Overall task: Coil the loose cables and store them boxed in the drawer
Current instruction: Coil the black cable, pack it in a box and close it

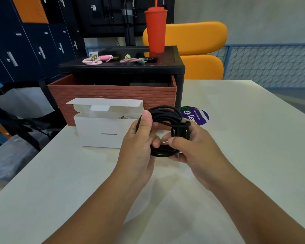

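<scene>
Two hands on one black cable (164, 112), held above the pale table (245, 138) at the middle of the scene.

- Cable: wound in several loose loops. A metal-tipped plug (177, 156) sticks out at the near edge of the coil.
- Left hand (139, 138): clamped on the left side of the coil, thumb pressed upright against the loops, fingers curled round behind.
- Right hand (192, 147): clamped on the right side of the coil, thumb across the front, fingers wrapped beneath near the plug.
- White box (99, 132): stands on the table just left of the hands, lid flap raised and open. A pale item shows at its rim; I cannot tell what it is.
- Drawer (113, 95): brick-patterned front, pulled out of the black cabinet (121, 66), just beyond the box. Something dark lies inside, at the right.
- Cabinet top: red tumbler (156, 30) with straw at the far right, pink cords (92, 61) at the left.
- Purple round label (200, 115): flat on the table, right of the drawer, partly hidden by the coil.
- Orange chair (192, 36): beyond the cabinet, far right.
</scene>
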The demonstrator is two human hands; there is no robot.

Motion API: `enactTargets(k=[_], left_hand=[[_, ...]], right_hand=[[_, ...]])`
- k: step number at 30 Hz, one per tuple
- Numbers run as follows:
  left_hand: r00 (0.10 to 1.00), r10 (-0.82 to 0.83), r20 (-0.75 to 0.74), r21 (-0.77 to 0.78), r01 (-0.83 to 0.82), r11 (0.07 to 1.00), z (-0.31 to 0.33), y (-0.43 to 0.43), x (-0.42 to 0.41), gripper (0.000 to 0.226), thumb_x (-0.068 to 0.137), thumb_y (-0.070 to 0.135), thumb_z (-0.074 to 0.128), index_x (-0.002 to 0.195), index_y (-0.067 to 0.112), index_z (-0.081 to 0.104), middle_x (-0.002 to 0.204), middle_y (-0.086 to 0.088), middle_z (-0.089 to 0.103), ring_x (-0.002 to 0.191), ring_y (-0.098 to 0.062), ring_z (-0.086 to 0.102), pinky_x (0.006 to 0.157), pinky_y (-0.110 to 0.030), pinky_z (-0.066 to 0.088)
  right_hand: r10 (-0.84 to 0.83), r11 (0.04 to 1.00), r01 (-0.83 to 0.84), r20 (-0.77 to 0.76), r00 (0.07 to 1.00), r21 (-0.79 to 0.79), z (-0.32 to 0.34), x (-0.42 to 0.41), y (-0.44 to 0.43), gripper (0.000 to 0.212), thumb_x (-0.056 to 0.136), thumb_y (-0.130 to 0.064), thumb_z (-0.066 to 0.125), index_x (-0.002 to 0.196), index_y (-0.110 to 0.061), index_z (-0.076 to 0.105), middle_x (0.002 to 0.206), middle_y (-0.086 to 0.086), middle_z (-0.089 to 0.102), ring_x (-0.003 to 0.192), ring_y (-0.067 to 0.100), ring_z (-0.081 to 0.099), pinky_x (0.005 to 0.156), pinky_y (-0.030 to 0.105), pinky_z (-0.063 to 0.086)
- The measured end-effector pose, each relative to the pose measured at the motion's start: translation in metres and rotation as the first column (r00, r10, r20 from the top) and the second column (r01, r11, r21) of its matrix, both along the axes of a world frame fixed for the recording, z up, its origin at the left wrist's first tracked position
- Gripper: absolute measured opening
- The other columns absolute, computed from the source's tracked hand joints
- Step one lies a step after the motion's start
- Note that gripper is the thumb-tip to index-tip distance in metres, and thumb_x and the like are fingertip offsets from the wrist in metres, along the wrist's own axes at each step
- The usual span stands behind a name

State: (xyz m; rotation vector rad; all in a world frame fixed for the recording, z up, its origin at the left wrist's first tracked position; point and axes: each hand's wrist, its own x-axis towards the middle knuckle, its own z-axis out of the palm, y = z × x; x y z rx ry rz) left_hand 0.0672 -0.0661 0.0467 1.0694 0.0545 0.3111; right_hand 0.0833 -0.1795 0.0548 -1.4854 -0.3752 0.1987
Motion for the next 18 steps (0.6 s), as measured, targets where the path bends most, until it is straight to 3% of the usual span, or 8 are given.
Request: enactTargets(k=[5, 9, 13, 18], left_hand=[[0.999, -0.01, -0.045, 0.069, 0.013, 0.998, -0.004, 0.005, 0.006, 0.04, 0.068, 0.054, 0.051, 0.073, 0.014, 0.051, 0.045, 0.008, 0.037, 0.045, -0.006, 0.04, 0.058, -0.024, 0.042], [0.996, 0.076, -0.046, 0.239, -0.063, 0.969, -0.011, 0.008, 0.009, 0.042, 0.069, 0.059, 0.047, 0.07, 0.017, 0.054, 0.049, 0.007, 0.044, 0.052, -0.009, 0.048, 0.067, -0.029, 0.043], [0.96, 0.256, 0.109, 0.617, -0.268, 0.74, -0.014, 0.014, 0.01, 0.034, 0.088, 0.048, 0.042, 0.075, 0.019, 0.054, 0.06, 0.009, 0.055, 0.057, 0.004, 0.052, 0.058, -0.01, 0.042], [0.931, 0.264, 0.252, 0.739, -0.361, 0.569, -0.015, 0.025, 0.008, 0.044, 0.081, 0.066, 0.047, 0.072, 0.023, 0.054, 0.06, 0.005, 0.054, 0.059, -0.002, 0.049, 0.053, -0.02, 0.04]], right_hand=[[-0.067, 0.998, 0.067, -0.003, 0.998, -0.016, -0.005, 0.003, -0.002, 0.024, 0.08, -0.001, 0.059, 0.088, -0.023, 0.062, 0.076, -0.008, 0.064, 0.076, 0.012, 0.063, 0.065, 0.024, 0.054], [-0.203, 0.977, 0.206, 0.042, 0.978, -0.061, -0.01, 0.003, 0.0, 0.039, 0.077, -0.006, 0.066, 0.107, -0.027, 0.054, 0.091, 0.004, 0.066, 0.074, 0.016, 0.064, 0.066, 0.029, 0.056], [-0.218, 0.973, 0.223, 0.08, 0.973, -0.06, -0.01, 0.003, 0.0, 0.038, 0.078, -0.004, 0.066, 0.104, -0.029, 0.054, 0.082, 0.002, 0.069, 0.067, 0.011, 0.063, 0.057, 0.022, 0.054], [-0.151, 0.986, 0.157, 0.097, 0.984, -0.057, -0.008, 0.006, -0.007, 0.043, 0.08, 0.003, 0.059, 0.096, -0.037, 0.062, 0.076, -0.007, 0.069, 0.069, 0.006, 0.063, 0.055, 0.017, 0.052]])
